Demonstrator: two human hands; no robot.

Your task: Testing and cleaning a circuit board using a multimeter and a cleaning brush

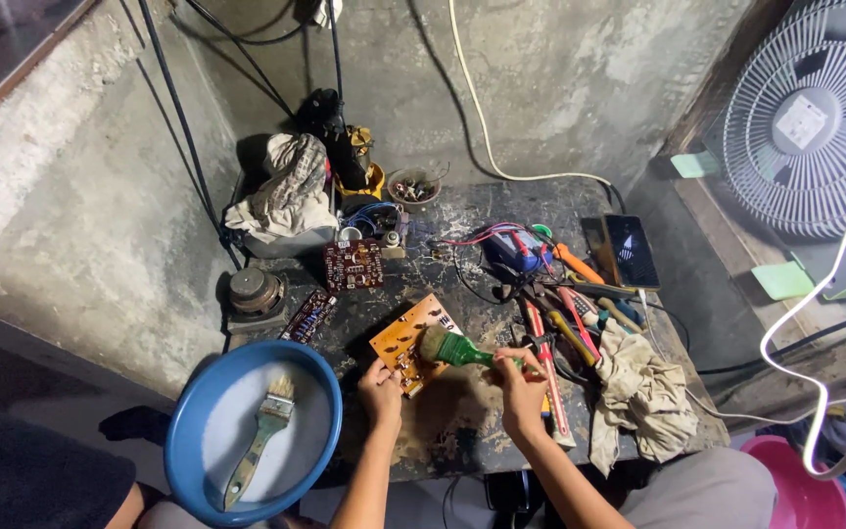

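blue basin (317, 377) with paintbrush (261, 436) inside

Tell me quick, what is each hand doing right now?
Left hand: closed on the edge of the orange circuit board, holding it.
Right hand: closed around the green-handled brush, bristles on the board.

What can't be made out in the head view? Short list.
- Circuit board: tilted; the side facing the table is hidden, and its parts are too small to tell.
- Left hand: fingertips hidden under the board's edge.
- Right hand: covers the end of the green brush handle.
- Tool pile: overlapping; single tools are hard to separate.
- Pink tub: cut by the bottom edge.
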